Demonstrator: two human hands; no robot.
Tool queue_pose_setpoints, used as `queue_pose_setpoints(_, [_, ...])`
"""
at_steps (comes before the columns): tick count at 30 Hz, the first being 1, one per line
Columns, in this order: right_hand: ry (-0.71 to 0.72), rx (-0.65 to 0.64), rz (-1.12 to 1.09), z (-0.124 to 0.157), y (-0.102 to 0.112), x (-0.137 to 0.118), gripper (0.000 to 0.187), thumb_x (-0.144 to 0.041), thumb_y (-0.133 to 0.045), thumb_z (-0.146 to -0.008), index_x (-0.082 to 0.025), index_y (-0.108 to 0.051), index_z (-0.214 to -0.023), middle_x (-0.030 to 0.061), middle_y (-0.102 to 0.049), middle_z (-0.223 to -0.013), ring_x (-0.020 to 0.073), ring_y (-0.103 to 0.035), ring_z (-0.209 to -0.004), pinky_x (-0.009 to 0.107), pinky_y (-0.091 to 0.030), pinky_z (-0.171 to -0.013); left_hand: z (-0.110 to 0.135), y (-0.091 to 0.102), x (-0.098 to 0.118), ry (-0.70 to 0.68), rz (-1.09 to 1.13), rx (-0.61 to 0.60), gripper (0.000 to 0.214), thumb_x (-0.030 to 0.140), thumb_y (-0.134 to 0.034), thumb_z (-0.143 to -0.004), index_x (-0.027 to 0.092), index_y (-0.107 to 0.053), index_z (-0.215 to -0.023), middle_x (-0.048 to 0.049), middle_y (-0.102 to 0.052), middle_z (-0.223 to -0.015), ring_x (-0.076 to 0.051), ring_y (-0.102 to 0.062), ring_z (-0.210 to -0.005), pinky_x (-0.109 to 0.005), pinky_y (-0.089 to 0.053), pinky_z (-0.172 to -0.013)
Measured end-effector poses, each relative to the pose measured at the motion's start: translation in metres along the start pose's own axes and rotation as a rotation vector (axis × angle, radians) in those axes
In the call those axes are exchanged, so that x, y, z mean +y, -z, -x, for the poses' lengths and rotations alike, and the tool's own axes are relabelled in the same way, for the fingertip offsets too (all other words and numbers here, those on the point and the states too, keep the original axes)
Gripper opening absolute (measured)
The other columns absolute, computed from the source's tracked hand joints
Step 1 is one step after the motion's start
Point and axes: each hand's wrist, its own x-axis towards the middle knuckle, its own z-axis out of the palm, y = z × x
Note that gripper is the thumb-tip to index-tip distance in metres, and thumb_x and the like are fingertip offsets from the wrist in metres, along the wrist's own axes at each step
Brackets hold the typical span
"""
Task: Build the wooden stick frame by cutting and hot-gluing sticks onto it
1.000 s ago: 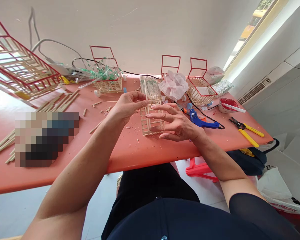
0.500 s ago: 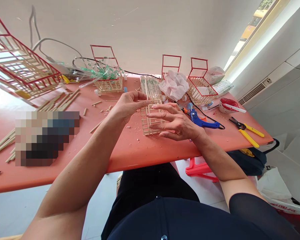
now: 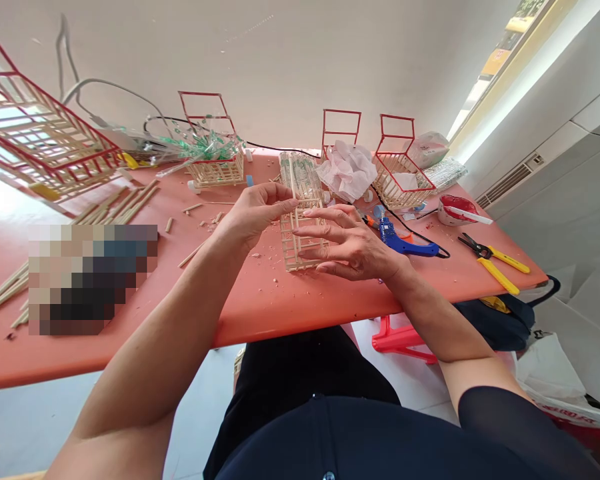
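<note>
A small cage of pale wooden sticks [image 3: 300, 240] stands on the red table [image 3: 280, 307] in front of me. My left hand [image 3: 253, 212] pinches its far upper rim with fingers curled together. My right hand [image 3: 353, 243] lies against the cage's right side, fingers spread along the bars, thumb low near its base. A taller stick frame with green and clear pieces [image 3: 300, 175] stands just behind the cage.
A blue glue gun [image 3: 405, 243] and yellow-handled cutters [image 3: 493, 263] lie to the right, beside a red bowl [image 3: 455, 209]. Red-framed stick baskets [image 3: 397, 177] and crumpled tissue [image 3: 347, 170] stand at the back. Loose sticks [image 3: 120, 203] lie at left, near a large red basket [image 3: 40, 147].
</note>
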Motion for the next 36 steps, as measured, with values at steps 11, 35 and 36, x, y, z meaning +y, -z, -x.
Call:
queue_pose_setpoints(11, [0.006, 0.012, -0.021, -0.0002, 0.0009, -0.0017, 0.036, -0.048, -0.057, -0.113, -0.029, -0.078, -0.135, 0.007, -0.072, -0.154, 0.0311, -0.05, -0.157, 0.055, -0.033, -0.125, 0.0011, 0.001, 0.0035, 0.021, -0.018, -0.006, 0.035, 0.044, -0.092, -0.064, 0.02, -0.075, -0.083, -0.0022, -0.072, -0.081, -0.015, -0.058, -0.073, -0.03, -0.041, -0.069])
queue_pose_setpoints(35, [-0.156, 0.028, -0.036, -0.002, 0.0024, -0.0034, 0.045, -0.055, -0.045, -0.115, -0.033, -0.076, -0.139, 0.0049, -0.069, -0.159, 0.0313, -0.051, -0.157, 0.056, -0.033, -0.125, 0.0023, 0.0033, 0.0085, 0.007, -0.064, 0.009, 0.038, 0.043, -0.099, -0.059, 0.022, -0.075, -0.08, -0.0032, -0.073, -0.08, -0.017, -0.062, -0.074, -0.031, -0.044, -0.068])
queue_pose_setpoints(36, [-0.199, 0.051, -0.027, -0.002, 0.0027, -0.0035, 0.045, -0.053, -0.044, -0.115, -0.034, -0.074, -0.143, 0.0047, -0.066, -0.162, 0.0313, -0.049, -0.158, 0.057, -0.033, -0.126, 0.0024, 0.0031, 0.009, 0.009, -0.064, 0.009, 0.038, 0.043, -0.099, -0.059, 0.022, -0.075, -0.08, -0.0032, -0.073, -0.08, -0.017, -0.062, -0.075, -0.031, -0.044, -0.068])
